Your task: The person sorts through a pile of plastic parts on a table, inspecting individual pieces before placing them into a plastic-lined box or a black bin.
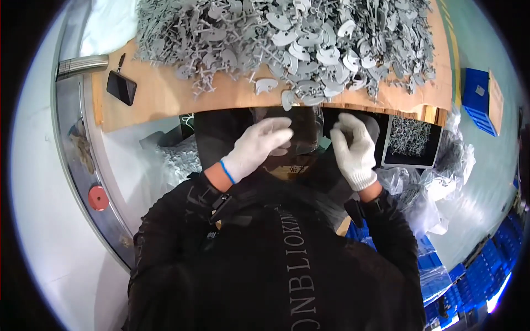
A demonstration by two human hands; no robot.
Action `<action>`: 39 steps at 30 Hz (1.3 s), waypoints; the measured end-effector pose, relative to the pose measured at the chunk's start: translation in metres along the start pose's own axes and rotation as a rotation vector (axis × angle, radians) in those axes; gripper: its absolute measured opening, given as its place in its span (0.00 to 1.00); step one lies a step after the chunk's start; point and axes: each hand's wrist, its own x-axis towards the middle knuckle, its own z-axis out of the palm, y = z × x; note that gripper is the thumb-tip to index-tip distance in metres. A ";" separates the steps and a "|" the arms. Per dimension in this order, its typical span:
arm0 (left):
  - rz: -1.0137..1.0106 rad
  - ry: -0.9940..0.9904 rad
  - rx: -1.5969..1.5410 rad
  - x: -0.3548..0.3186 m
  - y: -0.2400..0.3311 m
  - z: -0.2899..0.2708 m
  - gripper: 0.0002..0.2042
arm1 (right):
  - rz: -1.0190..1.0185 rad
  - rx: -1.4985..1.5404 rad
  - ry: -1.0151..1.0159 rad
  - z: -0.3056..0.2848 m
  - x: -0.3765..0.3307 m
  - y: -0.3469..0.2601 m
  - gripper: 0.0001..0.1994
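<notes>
Both my hands wear white knitted gloves and hover over my lap, just below the near edge of the wooden table [160,94]. My left hand [259,142], with a blue band at its cuff, points to the right with fingers loosely bent and the thumb apart. Nothing shows in it. Facing it, my right hand [354,150] has curled fingers with a gap to the thumb, and I see nothing between them. Beyond the hands, a large heap of small grey metal parts [309,49] covers the table, some curved plates, others thin branched pieces.
A phone-like black device [121,87] lies at the table's left. Below its right end sits a black bin [411,140] of small parts, beside clear plastic bags [436,187]. A blue crate [479,102] stands on the floor at far right; several blue bins [488,267] are lower right.
</notes>
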 end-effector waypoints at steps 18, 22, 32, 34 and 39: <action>0.144 0.006 -0.522 0.044 0.000 0.023 0.21 | -0.518 -0.625 0.101 0.030 0.046 -0.015 0.16; 0.183 -0.017 -0.512 0.049 0.001 0.023 0.21 | -0.503 -0.608 0.105 0.030 0.053 -0.011 0.14; 0.165 -0.129 -0.301 0.042 -0.007 -0.006 0.24 | -0.489 -0.601 0.174 0.039 0.065 -0.011 0.14; 0.187 -0.147 -0.278 0.041 -0.005 -0.014 0.25 | -0.482 -0.581 0.170 0.039 0.067 -0.008 0.14; 0.182 -0.174 -0.289 0.044 -0.010 -0.011 0.25 | -0.502 -0.480 0.158 0.037 0.066 -0.002 0.15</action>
